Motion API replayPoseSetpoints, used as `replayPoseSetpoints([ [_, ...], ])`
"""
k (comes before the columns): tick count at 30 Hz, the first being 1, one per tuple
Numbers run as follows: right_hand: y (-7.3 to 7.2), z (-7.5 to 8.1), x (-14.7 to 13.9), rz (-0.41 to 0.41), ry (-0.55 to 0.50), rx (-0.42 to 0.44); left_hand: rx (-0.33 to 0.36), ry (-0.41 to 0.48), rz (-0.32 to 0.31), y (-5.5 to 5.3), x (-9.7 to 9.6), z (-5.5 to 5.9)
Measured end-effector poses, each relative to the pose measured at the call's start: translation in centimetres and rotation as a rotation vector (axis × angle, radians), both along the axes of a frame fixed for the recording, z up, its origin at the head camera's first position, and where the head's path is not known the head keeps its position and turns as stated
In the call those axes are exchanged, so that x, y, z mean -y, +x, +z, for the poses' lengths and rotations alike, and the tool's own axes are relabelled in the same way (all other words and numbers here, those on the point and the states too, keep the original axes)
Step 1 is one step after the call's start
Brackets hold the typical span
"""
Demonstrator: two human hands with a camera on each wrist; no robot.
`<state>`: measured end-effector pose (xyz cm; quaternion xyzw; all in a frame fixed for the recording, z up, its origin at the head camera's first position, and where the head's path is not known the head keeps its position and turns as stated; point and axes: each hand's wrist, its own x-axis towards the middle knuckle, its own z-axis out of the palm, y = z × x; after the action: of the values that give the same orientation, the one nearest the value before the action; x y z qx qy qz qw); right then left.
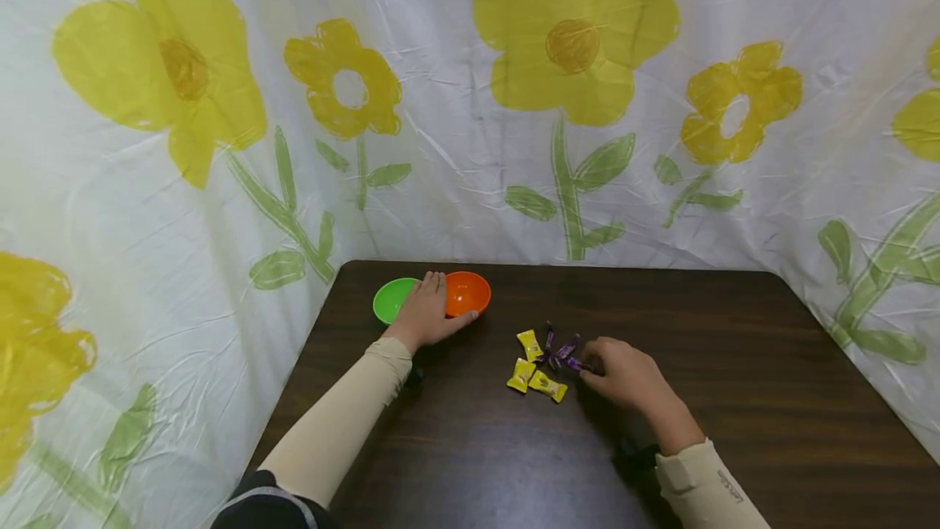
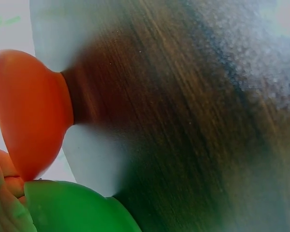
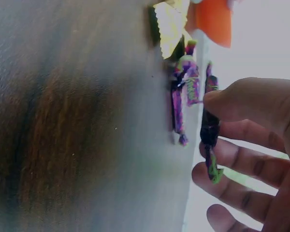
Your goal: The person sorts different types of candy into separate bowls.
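Note:
My right hand pinches a purple-wrapped candy between thumb and fingers, with the candy held just above the table in the right wrist view. Beside it lie more purple candies and several yellow-wrapped candies. At the table's far left, my left hand rests over the adjoining rims of a green bowl and an orange bowl. Its fingers lie straight between the bowls, while the thumb stretches along the orange bowl's near rim. In the left wrist view both bowls appear from the side, rims touching the hand.
A dark wooden table carries everything. Behind it hangs a white curtain with large yellow flowers, close along the far edge.

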<state>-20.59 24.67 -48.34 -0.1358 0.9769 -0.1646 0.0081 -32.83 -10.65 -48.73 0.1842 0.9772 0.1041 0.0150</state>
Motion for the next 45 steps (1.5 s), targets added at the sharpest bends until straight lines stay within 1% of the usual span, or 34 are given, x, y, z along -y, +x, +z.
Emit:
replayPoseSetpoints([
  [6, -0.4, 0.0, 0.3, 0.002, -0.05, -0.031, 0.001, -0.006, 0.004, 0.1, -0.1, -0.3],
  [14, -1.4, 0.2, 1.6, 0.029, -0.096, -0.106, -0.001, -0.016, 0.003, 0.0, -0.2, -0.6],
  [21, -2.9, 0.4, 3.3, 0.019, -0.133, -0.096, -0.012, -0.024, 0.004, -0.2, -0.2, -0.8],
  [29, -5.2, 0.1, 6.0, 0.014, -0.149, -0.089, -0.027, -0.014, 0.005, 0.0, 0.0, -0.7],
  [33, -6.5, 0.1, 7.3, 0.008, -0.173, -0.094, -0.039, -0.022, 0.002, -0.1, -0.1, -0.8],
  [37, -7.7, 0.4, 8.7, -0.002, -0.22, -0.097, -0.046, -0.033, 0.002, -0.2, -0.2, -0.7],
  [40, -8.7, 0.9, 9.8, -0.007, -0.246, -0.102, -0.056, -0.034, 0.002, -0.3, -0.3, -0.4],
  [45, -10.1, 1.6, 11.4, 0.004, -0.252, -0.097, -0.062, -0.025, -0.002, -0.3, -0.4, -0.1],
])
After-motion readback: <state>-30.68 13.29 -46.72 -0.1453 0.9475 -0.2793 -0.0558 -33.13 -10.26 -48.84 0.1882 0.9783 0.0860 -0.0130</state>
